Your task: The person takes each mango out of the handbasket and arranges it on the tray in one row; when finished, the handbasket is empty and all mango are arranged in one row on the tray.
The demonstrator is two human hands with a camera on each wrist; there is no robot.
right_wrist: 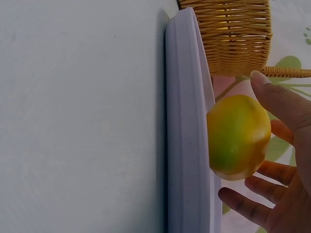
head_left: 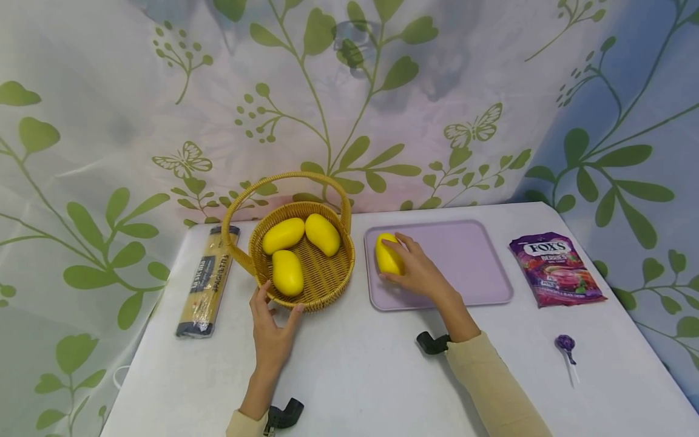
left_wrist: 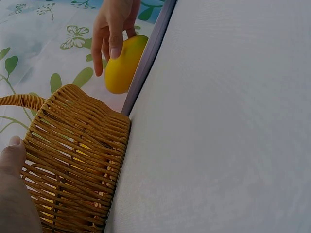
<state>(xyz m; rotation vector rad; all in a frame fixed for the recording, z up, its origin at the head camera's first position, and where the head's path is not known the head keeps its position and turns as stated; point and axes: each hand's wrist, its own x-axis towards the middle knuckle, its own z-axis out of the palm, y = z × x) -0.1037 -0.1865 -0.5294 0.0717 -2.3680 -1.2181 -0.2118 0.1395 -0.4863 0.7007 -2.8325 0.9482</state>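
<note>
A round wicker basket [head_left: 335, 290] with a tall arched handle holds three yellow mangoes, one of them a mango [head_left: 287, 273] close to its front left. My left hand [head_left: 273, 334] holds the basket's front rim, thumb at the front and fingers toward the left side. Another yellow mango [head_left: 389, 255] rests on the left part of a lilac tray [head_left: 453, 261]. Over this mango is my right hand [head_left: 417, 270], thumb and fingers spread around it. In the right wrist view its thumb [right_wrist: 279, 97] is beside the mango's upper edge, and the lower fingers stand off it.
A spaghetti pack [head_left: 204, 285] lies left of the basket. Right of the tray lies a purple candy bag [head_left: 557, 270], with a wrapped lollipop [head_left: 566, 346] nearer the front. A leaf-patterned cloth [head_left: 382, 109] hangs behind the white table [head_left: 360, 370].
</note>
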